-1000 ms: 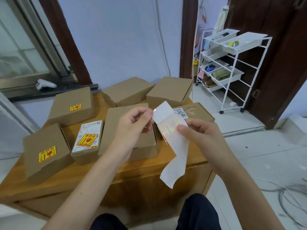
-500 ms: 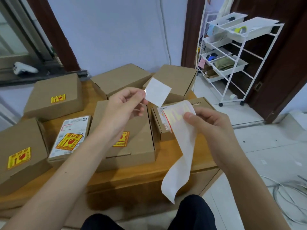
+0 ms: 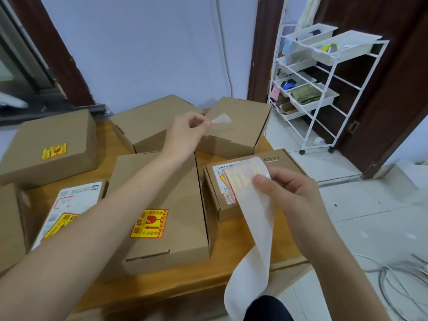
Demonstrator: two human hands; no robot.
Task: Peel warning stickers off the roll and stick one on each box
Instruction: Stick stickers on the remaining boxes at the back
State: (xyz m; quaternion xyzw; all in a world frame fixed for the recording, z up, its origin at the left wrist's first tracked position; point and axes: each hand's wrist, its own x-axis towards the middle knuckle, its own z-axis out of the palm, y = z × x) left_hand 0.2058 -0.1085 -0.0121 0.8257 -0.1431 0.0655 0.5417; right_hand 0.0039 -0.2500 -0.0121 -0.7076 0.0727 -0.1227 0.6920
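Note:
My left hand (image 3: 185, 133) pinches a peeled sticker (image 3: 221, 119), seen from its pale back, over the far right box (image 3: 240, 140). My right hand (image 3: 291, 191) grips the sticker roll strip (image 3: 252, 218), whose white backing hangs down past the table edge. Under it lies a small box with a printed label (image 3: 287, 163). The middle box (image 3: 162, 205) bears a yellow warning sticker (image 3: 150, 223). The far left box (image 3: 53, 144) and the white-labelled box (image 3: 69, 209) carry one too. The far middle box (image 3: 148, 121) shows bare cardboard.
The boxes stand on a wooden table (image 3: 234, 269). Another box (image 3: 9, 225) sits at the left edge. A white wire rack on wheels (image 3: 324, 89) stands right by a dark door. Cables (image 3: 393, 281) lie on the tiled floor.
My left hand pulled the sticker free of the strip and carried it forward over the far right box. My right hand kept the strip, lowering slightly.

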